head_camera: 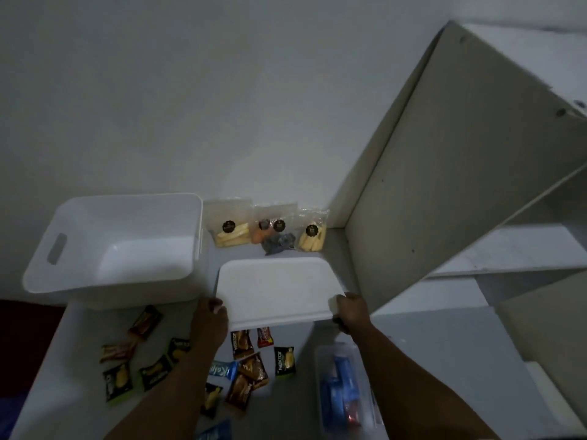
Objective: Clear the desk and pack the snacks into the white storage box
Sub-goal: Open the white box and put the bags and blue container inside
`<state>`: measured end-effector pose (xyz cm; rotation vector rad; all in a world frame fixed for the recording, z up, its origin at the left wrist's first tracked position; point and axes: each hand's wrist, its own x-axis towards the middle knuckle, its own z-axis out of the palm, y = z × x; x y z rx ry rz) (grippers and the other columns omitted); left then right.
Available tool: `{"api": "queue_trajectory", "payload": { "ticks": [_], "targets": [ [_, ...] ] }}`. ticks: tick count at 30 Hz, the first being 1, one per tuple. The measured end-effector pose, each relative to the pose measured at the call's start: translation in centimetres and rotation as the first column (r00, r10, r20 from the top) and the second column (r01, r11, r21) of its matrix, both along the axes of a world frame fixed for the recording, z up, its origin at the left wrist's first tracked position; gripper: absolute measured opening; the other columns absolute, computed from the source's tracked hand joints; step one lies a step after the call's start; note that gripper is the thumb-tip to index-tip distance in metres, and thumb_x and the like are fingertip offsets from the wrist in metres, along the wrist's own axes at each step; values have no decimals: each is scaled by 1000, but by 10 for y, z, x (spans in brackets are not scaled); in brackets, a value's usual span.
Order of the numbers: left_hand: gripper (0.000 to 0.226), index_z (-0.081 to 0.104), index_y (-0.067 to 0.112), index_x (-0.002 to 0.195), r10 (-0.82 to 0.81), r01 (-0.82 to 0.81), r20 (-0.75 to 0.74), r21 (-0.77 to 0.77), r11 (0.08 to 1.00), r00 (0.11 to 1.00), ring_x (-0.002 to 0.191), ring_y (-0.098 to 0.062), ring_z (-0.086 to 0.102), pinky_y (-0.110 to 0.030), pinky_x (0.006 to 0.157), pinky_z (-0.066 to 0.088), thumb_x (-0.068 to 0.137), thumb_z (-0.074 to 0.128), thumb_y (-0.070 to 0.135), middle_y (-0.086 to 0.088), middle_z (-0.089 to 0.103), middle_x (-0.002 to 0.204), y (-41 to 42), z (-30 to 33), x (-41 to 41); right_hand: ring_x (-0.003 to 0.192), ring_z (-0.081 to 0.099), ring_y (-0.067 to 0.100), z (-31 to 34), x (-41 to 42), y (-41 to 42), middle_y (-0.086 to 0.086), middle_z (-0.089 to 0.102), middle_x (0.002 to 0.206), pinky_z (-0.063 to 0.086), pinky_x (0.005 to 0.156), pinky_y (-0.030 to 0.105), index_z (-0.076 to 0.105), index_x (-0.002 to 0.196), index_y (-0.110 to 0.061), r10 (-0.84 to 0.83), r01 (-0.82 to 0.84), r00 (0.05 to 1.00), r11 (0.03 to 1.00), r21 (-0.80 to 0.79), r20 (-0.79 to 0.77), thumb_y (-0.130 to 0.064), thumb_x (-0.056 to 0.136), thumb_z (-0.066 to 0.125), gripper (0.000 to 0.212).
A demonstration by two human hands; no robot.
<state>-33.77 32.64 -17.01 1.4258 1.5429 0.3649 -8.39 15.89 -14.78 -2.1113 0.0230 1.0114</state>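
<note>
The white storage box [79, 249] stands uncovered and hollow at the desk's back left. Its white lid [276, 287] is held flat above the desk, right of the box. My left hand [209, 319] grips the lid's near left corner and my right hand [351, 311] grips its near right corner. Several small snack packets [244, 344] in dark brown, black and red wrappers lie scattered on the desk below my arms. Three clear bags of snacks [228, 233] lean against the wall behind the lid.
A clear plastic container [346, 392] with blue packets sits at the near right. A white shelf unit [460, 185] rises at the right, its side panel close to the lid. A blue wrapper [222, 369] lies among the packets.
</note>
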Motion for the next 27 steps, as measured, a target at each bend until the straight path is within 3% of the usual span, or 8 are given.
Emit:
{"api": "queue_trajectory", "payload": {
  "ticks": [2,4,7,11,15,17,23,27],
  "targets": [
    [13,62,12,104,-24,22,-39,-32,999,999,87,-23,55,-31,72,43,98,51,10,-7,59,102,10,-11,8,70,61,31,-14,9,7,22,63,96,45,39,23,63,111,-5,44,-44,999,999,-29,4,-17,101,49,21],
    [18,65,13,99,-46,43,-51,-55,998,998,84,-21,55,-30,69,43,95,49,5,-8,61,101,15,-17,13,86,66,37,-29,14,11,22,66,101,60,60,39,67,110,-4,97,-95,995,992,-79,22,-20,98,53,25],
    [23,68,13,100,-59,55,-36,-88,995,998,83,-21,58,-28,69,44,89,53,0,-9,65,102,24,-25,19,101,66,40,-77,29,8,21,69,109,58,89,54,70,108,-9,168,-163,985,976,-143,27,-24,92,59,25],
    [28,72,16,106,-68,66,-19,-97,993,998,95,-26,65,-29,79,52,86,59,2,-8,68,110,33,-38,20,105,64,34,-76,23,15,16,67,114,56,94,50,66,115,-13,202,-201,979,968,-151,-11,-22,92,57,27],
    [27,70,29,105,-80,77,-37,-87,993,996,99,-27,67,-35,86,57,86,61,12,-4,69,113,37,-47,22,117,59,41,-86,26,19,19,61,129,52,100,56,57,135,-7,228,-223,974,962,-158,12,-24,86,53,52],
    [29,69,31,109,-79,77,-29,-70,995,996,102,-27,66,-35,86,57,87,62,14,-5,68,119,38,-49,24,117,60,41,-77,25,25,19,62,131,52,101,50,58,135,-6,234,-226,972,961,-158,32,-26,77,52,62],
    [32,67,23,120,-92,91,-15,-35,995,996,114,-24,61,-28,86,48,91,62,12,-4,57,136,43,-51,28,85,66,29,-49,19,40,17,69,114,63,77,40,64,122,-7,155,-161,987,978,-136,-49,-12,95,53,29],
    [33,68,17,121,-80,80,23,15,997,997,110,-23,60,-28,87,48,91,60,5,-5,59,133,48,-54,29,96,51,30,-36,20,43,14,52,113,56,59,31,57,129,-1,58,-62,995,997,-51,-79,-4,99,54,30]
  ]
}}
